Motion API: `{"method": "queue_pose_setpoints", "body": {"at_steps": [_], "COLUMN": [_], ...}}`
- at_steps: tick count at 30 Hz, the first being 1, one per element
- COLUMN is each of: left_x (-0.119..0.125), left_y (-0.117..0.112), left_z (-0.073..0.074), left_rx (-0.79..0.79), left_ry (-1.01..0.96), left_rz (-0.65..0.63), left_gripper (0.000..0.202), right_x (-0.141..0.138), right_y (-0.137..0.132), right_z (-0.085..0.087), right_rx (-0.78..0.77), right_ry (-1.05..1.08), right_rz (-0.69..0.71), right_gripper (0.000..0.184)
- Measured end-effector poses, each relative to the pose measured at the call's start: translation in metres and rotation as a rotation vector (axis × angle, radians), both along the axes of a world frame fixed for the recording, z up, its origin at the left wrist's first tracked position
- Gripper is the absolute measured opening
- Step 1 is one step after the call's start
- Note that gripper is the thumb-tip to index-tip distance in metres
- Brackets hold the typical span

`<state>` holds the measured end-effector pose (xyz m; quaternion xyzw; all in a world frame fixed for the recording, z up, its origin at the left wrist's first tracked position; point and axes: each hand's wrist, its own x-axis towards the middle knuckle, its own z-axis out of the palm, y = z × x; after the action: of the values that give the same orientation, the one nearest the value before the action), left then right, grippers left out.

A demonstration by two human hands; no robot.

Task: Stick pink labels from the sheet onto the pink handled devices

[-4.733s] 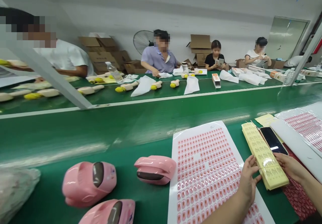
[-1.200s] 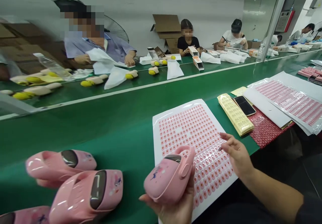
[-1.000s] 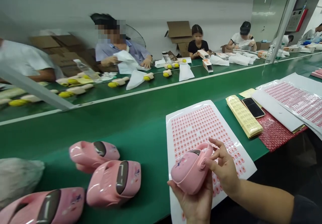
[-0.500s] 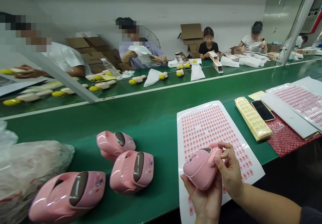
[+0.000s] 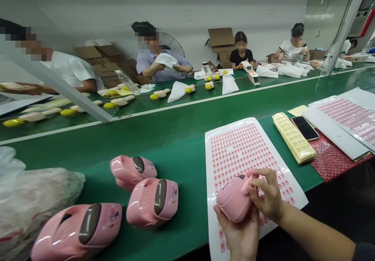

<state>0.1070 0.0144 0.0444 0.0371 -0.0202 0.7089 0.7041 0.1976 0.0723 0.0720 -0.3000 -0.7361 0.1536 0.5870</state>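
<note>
R hand (image 5: pixel 268 194) moved onto pink shell (image 5: pixel 233 201), L hand (image 5: pixel 243 235) u/neath.

The held pink case (image 5: pixel 233 204) looks like smooth plastic. The sticker sheet (image 5: pixel 243 151) is shiny. The bubble wrap (image 5: pixel 331 157) is bumpy and shiny. The table (image 5: pixel 189 179) looks smooth.

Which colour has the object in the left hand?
The held object is pink, seen in the head view.

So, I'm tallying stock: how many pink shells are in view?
4: one pink shell in the left hand, three left of the sticker sheet on the green table; the bag may hide more.
</note>
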Motion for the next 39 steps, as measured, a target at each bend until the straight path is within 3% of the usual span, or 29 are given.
{"method": "queue_pose_setpoints", "body": {"at_steps": [4, 8, 16, 19, 25, 29, 32, 34, 36, 39], "left_x": [0.000, 0.000, -0.007, -0.005, -0.007, -0.011, -0.010, -0.008, -0.007, -0.007], "left_y": [0.002, -0.001, -0.005, -0.004, -0.006, -0.008, -0.010, -0.012, -0.015, -0.020], "left_z": [-0.001, 0.001, 0.001, -0.003, 0.001, 0.002, 0.004, 0.010, 0.016, 0.022], "left_rx": [0.069, 0.086, 0.003, 0.009, 0.001, -0.070, -0.237, -0.341, -0.359, -0.260], "left_ry": [0.062, 0.134, 0.155, 0.136, 0.145, 0.352, 0.688, 0.965, 1.225, 1.480], "left_rz": [-0.058, -0.072, -0.081, -0.084, -0.098, -0.049, 0.244, 0.427, 0.518, 0.556], "left_gripper": [0.053, 0.057, 0.050, 0.049, 0.049, 0.050, 0.057, 0.078, 0.098, 0.097], "right_x": [0.003, 0.027, 0.135, 0.147, 0.139, 0.133, 0.121, 0.105, 0.085, 0.054], "right_y": [0.006, 0.013, 0.001, -0.002, -0.005, -0.005, 0.003, 0.008, 0.012, 0.011], "right_z": [0.000, -0.006, -0.056, -0.068, -0.074, -0.057, -0.025, 0.001, 0.025, 0.047], "right_rx": [-0.312, -0.476, -0.214, -0.133, -0.109, -0.366, -0.595, -0.672, -0.691, -0.701], "right_ry": [-0.006, -0.093, -0.572, -0.576, -0.396, -0.249, -0.053, 0.100, 0.211, 0.251], "right_rz": [0.050, 0.192, 0.179, 0.168, 0.122, 0.105, 0.126, 0.210, 0.353, 0.537], "right_gripper": [0.041, 0.034, 0.041, 0.037, 0.020, 0.016, 0.020, 0.024, 0.027, 0.030]}}
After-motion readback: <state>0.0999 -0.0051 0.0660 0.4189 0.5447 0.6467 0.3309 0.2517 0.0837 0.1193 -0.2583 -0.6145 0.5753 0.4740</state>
